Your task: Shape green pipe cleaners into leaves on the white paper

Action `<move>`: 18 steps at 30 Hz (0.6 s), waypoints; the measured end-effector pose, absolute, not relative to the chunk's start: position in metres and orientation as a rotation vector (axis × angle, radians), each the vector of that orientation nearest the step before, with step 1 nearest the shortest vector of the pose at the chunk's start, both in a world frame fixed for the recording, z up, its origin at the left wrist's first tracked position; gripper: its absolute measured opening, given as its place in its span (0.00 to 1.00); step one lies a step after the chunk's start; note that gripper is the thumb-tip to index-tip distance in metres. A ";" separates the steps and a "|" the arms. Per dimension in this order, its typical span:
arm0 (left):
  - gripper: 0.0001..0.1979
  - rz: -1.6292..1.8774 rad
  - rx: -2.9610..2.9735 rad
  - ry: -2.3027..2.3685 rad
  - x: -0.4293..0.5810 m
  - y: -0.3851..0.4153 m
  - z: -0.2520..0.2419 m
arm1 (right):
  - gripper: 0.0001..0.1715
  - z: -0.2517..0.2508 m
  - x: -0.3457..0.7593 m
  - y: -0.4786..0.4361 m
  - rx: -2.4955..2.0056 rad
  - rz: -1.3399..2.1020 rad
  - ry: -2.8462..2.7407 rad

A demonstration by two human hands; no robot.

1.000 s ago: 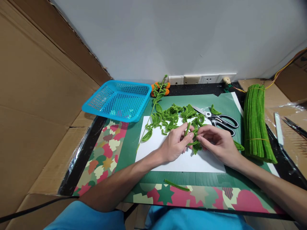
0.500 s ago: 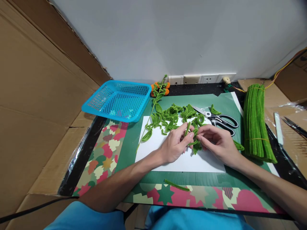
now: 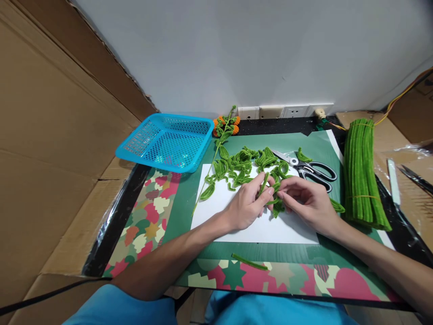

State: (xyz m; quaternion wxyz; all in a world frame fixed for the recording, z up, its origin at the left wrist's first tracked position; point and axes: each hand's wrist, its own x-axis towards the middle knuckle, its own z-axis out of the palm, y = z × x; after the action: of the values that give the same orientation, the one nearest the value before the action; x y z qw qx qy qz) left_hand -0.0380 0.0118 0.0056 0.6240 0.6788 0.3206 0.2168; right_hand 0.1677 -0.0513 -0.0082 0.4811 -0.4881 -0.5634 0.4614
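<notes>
Over the white paper (image 3: 230, 225), my left hand (image 3: 250, 202) pinches a green pipe cleaner (image 3: 265, 183) that is bent and sticks up between its fingers. My right hand (image 3: 306, 198) has thumb and index finger closed on the same green piece from the right. The fingers hide much of its shape. Below the fingertips lies another curled green piece (image 3: 278, 210). Just beyond my hands is a pile of curled and leaf-shaped green pipe cleaner pieces (image 3: 241, 160). Scissors (image 3: 304, 169) with black-and-white handles lie behind my right hand.
A blue plastic basket (image 3: 157, 164) stands at the back left, beside an orange-flowered pipe cleaner stem (image 3: 216, 155). On the right is a tied bundle of green pipe cleaners (image 3: 361, 176). A white-handled tool (image 3: 393, 183) lies further right. One straight green strip (image 3: 249, 262) rests near the front edge.
Both hands stay almost in place, fingers closed on the green pipe cleaner. Only very slight finger movement shows; the things on the table have not moved.
</notes>
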 end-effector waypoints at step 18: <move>0.17 0.393 1.673 0.746 -0.038 0.014 0.011 | 0.11 -0.001 0.165 -0.051 -1.220 1.042 -1.368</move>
State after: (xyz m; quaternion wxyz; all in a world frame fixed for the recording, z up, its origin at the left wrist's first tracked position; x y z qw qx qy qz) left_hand -0.0382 0.0145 0.0112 0.5924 0.7196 0.3206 0.1688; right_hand 0.1649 -0.0506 -0.0014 0.4941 -0.5030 -0.5640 0.4298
